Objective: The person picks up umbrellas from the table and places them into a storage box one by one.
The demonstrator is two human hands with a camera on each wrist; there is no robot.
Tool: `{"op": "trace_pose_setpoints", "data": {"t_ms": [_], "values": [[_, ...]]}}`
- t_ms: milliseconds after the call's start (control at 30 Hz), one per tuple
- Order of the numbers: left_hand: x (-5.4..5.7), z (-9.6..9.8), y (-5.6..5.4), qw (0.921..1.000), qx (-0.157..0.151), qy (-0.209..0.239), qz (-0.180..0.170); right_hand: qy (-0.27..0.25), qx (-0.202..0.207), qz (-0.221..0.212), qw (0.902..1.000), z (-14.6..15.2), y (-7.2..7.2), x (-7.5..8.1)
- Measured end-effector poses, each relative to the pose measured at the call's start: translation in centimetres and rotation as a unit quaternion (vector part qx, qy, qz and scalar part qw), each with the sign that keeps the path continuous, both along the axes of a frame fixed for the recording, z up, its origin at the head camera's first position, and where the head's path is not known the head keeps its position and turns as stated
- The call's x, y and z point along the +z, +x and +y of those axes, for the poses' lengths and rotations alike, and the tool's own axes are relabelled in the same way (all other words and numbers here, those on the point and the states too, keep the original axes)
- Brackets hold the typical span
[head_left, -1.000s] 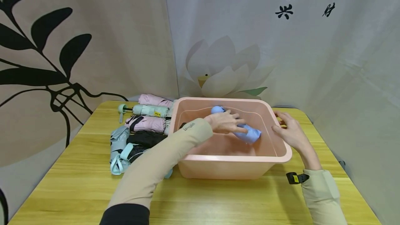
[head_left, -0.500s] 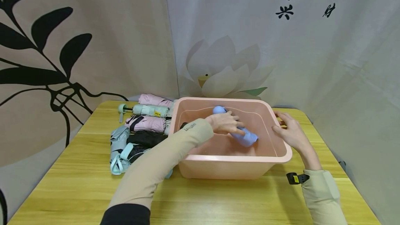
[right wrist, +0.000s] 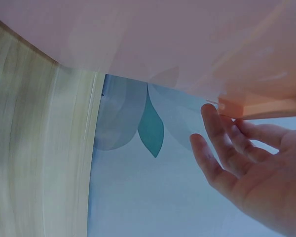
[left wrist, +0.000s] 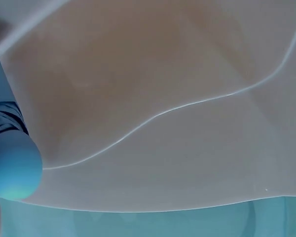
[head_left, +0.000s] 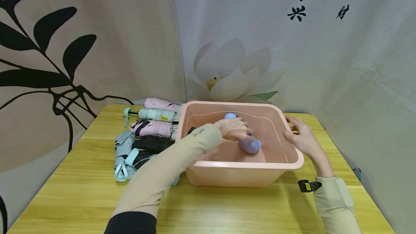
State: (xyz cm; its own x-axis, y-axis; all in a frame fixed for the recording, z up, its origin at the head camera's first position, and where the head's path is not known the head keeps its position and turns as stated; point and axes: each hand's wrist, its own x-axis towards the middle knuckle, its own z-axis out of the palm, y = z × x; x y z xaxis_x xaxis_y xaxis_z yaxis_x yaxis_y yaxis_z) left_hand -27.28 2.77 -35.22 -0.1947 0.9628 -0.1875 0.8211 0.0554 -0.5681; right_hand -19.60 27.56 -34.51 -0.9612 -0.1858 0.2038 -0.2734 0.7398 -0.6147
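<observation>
Blue umbrella [head_left: 251,145] slants lengthwise in the tub [head_left: 230,174], knob [head_left: 230,116] pointing far-left.

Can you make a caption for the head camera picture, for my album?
Left hand holding a blue folded umbrella in a pink tub, right hand at the rim, more umbrellas alongside.

"What do you see?"
"I've got a yellow wood-grain table [head_left: 247,208], a pink plastic tub [head_left: 234,177] standing on it."
"Left of that?"
"Folded umbrellas [head_left: 157,115], pink, mint, blue and black, just beside it."
</observation>
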Motion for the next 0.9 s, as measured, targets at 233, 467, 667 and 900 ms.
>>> {"op": "trace_pose_setpoints", "data": {"t_ms": [233, 467, 667, 900], "values": [[0.2, -0.3, -0.1, 0.9997, 0.004, 0.020, 0.011, -0.003, 0.000, -0.002, 1.0000, 0.0, 0.0, 0.0], [0.6, -0.5, 0.0, 0.9980, 0.020, 0.057, 0.016, -0.003, -0.001, -0.003, 1.0000, 0.0, 0.0, -0.1], [2.6, -0.9, 0.6, 0.9891, 0.063, 0.127, -0.039, -0.007, 0.000, -0.005, 1.0000, 0.0, -0.1, -0.2], [6.9, -2.1, 1.5, 0.9781, 0.132, 0.146, -0.067, -0.008, 0.000, -0.009, 0.9999, 0.0, -0.1, -0.2]]}}
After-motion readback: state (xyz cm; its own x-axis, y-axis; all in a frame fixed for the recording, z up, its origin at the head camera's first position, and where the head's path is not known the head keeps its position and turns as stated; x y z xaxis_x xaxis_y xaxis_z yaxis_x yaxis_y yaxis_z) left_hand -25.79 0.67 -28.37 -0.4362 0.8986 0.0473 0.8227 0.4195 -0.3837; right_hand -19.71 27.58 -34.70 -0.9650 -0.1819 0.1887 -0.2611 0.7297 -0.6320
